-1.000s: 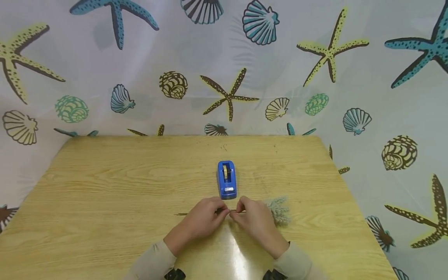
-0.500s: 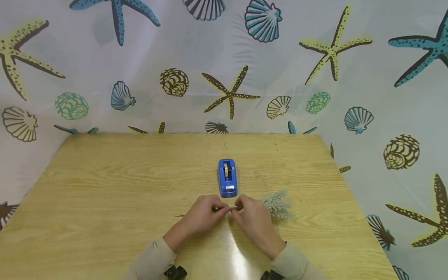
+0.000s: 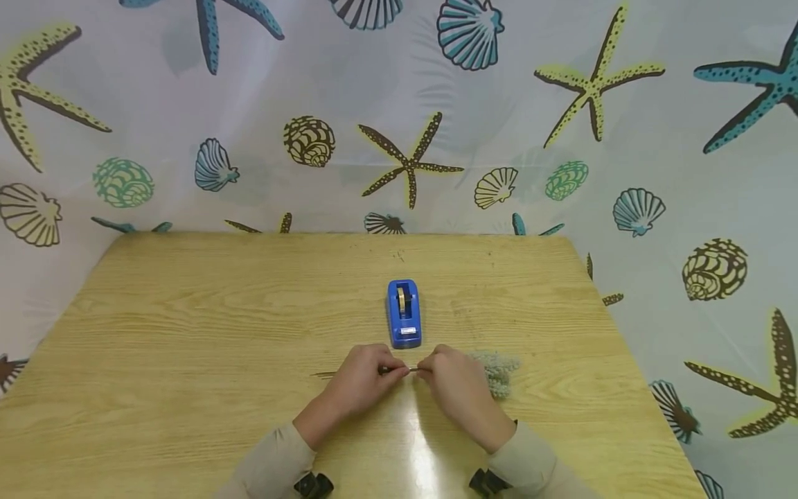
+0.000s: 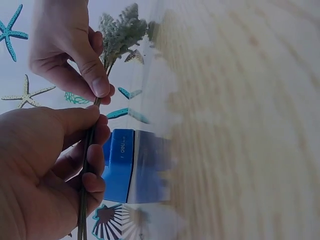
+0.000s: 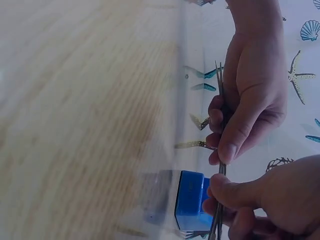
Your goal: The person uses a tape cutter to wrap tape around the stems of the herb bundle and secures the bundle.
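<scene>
Both hands hold one bundle of thin-stemmed artificial flowers with pale grey-green heads point(image 3: 499, 372). The left hand point(image 3: 364, 380) has its fingers curled round the brown stems point(image 4: 85, 175), whose bare ends stick out to the left past the wrist. Close beside it, the right hand point(image 3: 458, 384) pinches the stems between thumb and fingers, nearer the flower heads. In the left wrist view the fluffy flower heads point(image 4: 122, 31) rise beyond the right hand. Thumb tips of both hands sit almost together on the stems in the right wrist view.
A blue tape dispenser point(image 3: 404, 315) with a roll of tape stands on the wooden table point(image 3: 218, 312) just beyond the hands. A white cloth point(image 3: 249, 104) printed with starfish and shells hangs behind and to the sides of the table.
The flower heads have turned and shifted slightly as the stems are rolled in the fingers. The right fingers have closed in around the stems. The tape dispenser stays in place.
</scene>
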`<state>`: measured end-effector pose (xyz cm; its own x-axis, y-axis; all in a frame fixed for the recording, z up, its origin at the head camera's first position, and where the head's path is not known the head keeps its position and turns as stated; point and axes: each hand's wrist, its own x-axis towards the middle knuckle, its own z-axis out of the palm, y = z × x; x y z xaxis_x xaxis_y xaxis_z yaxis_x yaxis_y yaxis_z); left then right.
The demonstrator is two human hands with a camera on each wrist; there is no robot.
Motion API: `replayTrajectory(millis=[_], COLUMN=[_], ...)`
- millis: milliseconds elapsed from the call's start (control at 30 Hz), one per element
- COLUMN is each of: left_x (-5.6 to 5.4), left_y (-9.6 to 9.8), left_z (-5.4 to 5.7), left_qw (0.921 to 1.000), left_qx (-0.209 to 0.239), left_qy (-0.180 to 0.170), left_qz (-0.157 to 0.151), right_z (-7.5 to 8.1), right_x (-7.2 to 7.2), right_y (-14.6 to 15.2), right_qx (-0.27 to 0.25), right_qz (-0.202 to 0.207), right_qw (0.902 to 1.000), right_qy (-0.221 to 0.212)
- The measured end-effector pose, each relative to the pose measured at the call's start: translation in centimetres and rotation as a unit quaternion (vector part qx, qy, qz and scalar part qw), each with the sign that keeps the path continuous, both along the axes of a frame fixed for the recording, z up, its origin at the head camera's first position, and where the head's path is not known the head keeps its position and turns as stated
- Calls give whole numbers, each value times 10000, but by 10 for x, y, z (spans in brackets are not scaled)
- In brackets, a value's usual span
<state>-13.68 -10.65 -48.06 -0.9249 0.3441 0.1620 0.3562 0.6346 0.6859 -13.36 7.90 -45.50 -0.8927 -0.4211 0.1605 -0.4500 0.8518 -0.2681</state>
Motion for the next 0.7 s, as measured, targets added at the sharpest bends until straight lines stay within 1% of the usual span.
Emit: replayTrajectory(millis=[167,467,600,700], left_x=[0,-3,-3,-3], left_y=[2,3,4,4], left_z=[0,0,-1,0], left_qw=[9998,9991,9988,9984], left_qx=[38,46,104,158], left_qy=[54,28,27,18], left_qz=[163,423,485,533], right_z=[-1,-1,-1,2], right_x=[-5,-11,-13,-15], right_y=[0,-1,-1,1], right_qx=[-10,-63,-97,-66], right_qz=[-22,-13,19,48], right_qw=[9999,9998,10000,9997], right_qy=[114,162,4,-230])
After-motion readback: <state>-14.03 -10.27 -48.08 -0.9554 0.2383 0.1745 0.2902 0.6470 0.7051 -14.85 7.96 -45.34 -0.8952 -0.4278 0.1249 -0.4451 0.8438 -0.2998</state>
